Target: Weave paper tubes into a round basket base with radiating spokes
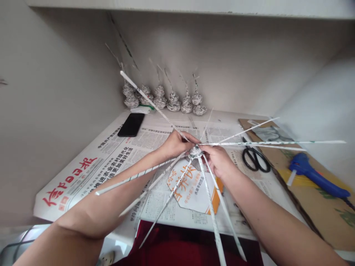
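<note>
Several slim white rolled-paper rods [277, 143] fanning from a small woven paper core [195, 152], held above a white-and-orange printed card [188, 190] on the newspaper-covered worktop [83, 181]. Left hand [179, 143] pinching core's upper left; right hand [217, 159] gripping its right side. Black-handled scissors [254, 161], blue plastic glue gun [316, 175] lie farther right.

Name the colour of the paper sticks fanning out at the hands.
The paper sticks are mostly white, some with dark marks; head view shows this.

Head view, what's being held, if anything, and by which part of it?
A woven paper piece is held at its wound center, the left hand at one side, the right hand at the other; its paper sticks spread outward.
</note>
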Tool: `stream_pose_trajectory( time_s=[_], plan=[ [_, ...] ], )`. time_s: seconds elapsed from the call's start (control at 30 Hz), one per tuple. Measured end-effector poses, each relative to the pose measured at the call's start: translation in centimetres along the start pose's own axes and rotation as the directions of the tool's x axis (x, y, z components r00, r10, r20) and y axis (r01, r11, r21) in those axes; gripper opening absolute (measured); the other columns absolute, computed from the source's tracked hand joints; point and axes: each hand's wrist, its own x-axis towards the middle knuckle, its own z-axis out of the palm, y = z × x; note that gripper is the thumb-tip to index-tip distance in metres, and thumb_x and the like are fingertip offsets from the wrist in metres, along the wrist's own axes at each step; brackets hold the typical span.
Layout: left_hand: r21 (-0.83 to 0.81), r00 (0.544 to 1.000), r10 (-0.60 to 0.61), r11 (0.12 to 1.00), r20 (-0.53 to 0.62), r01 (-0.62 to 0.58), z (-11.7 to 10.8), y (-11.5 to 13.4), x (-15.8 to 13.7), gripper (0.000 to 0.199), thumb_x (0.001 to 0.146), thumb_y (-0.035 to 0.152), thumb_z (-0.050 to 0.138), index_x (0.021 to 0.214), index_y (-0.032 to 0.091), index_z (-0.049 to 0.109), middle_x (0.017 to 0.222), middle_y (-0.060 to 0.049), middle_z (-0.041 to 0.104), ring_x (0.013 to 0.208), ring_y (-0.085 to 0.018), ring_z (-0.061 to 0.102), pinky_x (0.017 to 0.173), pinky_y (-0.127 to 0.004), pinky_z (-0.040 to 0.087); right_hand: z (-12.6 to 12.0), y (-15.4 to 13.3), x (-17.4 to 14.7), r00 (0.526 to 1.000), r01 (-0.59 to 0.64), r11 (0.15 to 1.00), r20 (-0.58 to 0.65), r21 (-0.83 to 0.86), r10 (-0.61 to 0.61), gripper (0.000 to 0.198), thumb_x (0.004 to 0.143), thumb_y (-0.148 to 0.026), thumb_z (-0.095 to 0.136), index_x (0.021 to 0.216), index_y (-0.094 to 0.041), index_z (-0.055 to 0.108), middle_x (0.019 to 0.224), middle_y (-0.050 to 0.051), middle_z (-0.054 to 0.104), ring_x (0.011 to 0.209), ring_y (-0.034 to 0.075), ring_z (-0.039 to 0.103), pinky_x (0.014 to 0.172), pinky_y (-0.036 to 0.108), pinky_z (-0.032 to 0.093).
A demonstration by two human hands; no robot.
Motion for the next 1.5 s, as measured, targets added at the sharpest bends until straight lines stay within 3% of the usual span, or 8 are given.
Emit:
stream_pose_trajectory(
  time_s=[0.33,0.43,0.53,0.63,0.8,1.0,1.27,1.5],
  plan=[
    [-0.058,0.999,-0.032,0.998,0.029,0.034,-0.4,-0.2,0.1,0.021,0.068,0.009,0.067,0.088,0.010,0.075,0.063,-0.002,0.068,0.045,-0.008,0.056,0.047,-0.019,0.044,-0.1,-0.4,-0.3,0.998,-0.061,0.998,0.035,0.001,0.061,0.011,0.064,-0.022,0.072,0.066,-0.016,0.063,0.052,0.002,0.062,0.043,0.012,0.052,0.038,0.022,0.042],
    [-0.204,0.990,-0.125,0.970,0.066,0.136,-0.9,0.0,0.2,0.035,0.065,0.009,0.073,0.100,0.010,0.072,0.064,-0.002,0.068,0.048,-0.009,0.058,0.050,-0.020,0.047,-0.4,-0.4,0.1,0.999,0.005,0.999,0.054,-0.046,-0.003,0.013,0.060,-0.020,0.075,0.066,-0.015,0.064,0.053,0.001,0.062,0.045,0.011,0.052,0.039,0.021,0.041],
    [-0.331,0.965,-0.252,0.907,0.071,0.261,-1.1,0.2,0.3,0.034,0.061,0.005,0.076,0.095,0.009,0.071,0.068,-0.004,0.069,0.053,-0.011,0.061,0.053,-0.022,0.051,-1.0,-0.4,0.3,0.985,0.133,0.981,0.127,-0.142,-0.115,0.019,0.060,-0.027,0.078,0.068,-0.014,0.067,0.058,0.002,0.064,0.047,0.012,0.054,0.041,0.023,0.044],
    [-0.381,0.939,-0.338,0.861,0.066,0.337,-1.2,0.3,0.4,0.027,0.060,0.002,0.076,0.085,0.008,0.071,0.069,-0.005,0.069,0.058,-0.012,0.064,0.053,-0.021,0.052,-1.5,-0.3,0.5,0.967,0.238,0.941,0.150,-0.240,-0.206,0.024,0.063,-0.034,0.078,0.072,-0.014,0.069,0.060,0.003,0.065,0.047,0.011,0.054,0.042,0.024,0.045],
    [-0.407,0.913,-0.383,0.818,0.144,0.407,-1.4,0.1,0.5,0.024,0.060,0.003,0.077,0.083,0.008,0.072,0.072,-0.006,0.069,0.062,-0.012,0.066,0.057,-0.021,0.054,-1.6,0.0,0.6,0.957,0.284,0.905,0.145,-0.317,-0.250,0.022,0.068,-0.036,0.073,0.076,-0.016,0.069,0.063,0.003,0.066,0.048,0.012,0.055,0.044,0.025,0.047],
    [-0.378,0.910,-0.369,0.828,0.190,0.414,-1.1,-0.8,0.7,0.016,0.063,0.013,0.079,0.075,0.007,0.072,0.065,-0.005,0.068,0.056,-0.010,0.062,0.055,-0.018,0.051,-1.2,-0.4,0.0,0.958,0.288,0.874,0.127,-0.391,-0.259,0.019,0.070,-0.034,0.071,0.077,-0.017,0.068,0.059,0.000,0.064,0.044,0.012,0.054,0.040,0.023,0.042],
    [-0.328,0.957,-0.284,0.900,0.054,0.286,0.0,-0.4,0.3,0.009,0.067,0.014,0.075,0.067,0.009,0.067,0.056,-0.001,0.061,0.047,-0.006,0.053,0.046,-0.016,0.044,-1.2,-0.6,0.2,0.930,0.365,0.883,0.157,-0.295,-0.332,0.023,0.067,-0.038,0.074,0.071,-0.017,0.066,0.059,0.000,0.064,0.048,0.012,0.055,0.046,0.024,0.046],
    [-0.377,0.947,-0.293,0.869,0.130,0.320,0.0,-1.0,0.3,0.027,0.062,0.025,0.083,0.080,0.010,0.069,0.064,-0.001,0.063,0.049,-0.006,0.054,0.042,-0.016,0.043,-1.3,-0.7,0.1,0.934,0.357,0.882,0.144,-0.308,-0.328,0.024,0.066,-0.038,0.076,0.072,-0.016,0.066,0.059,0.000,0.065,0.048,0.012,0.056,0.044,0.023,0.045]
  ],
)
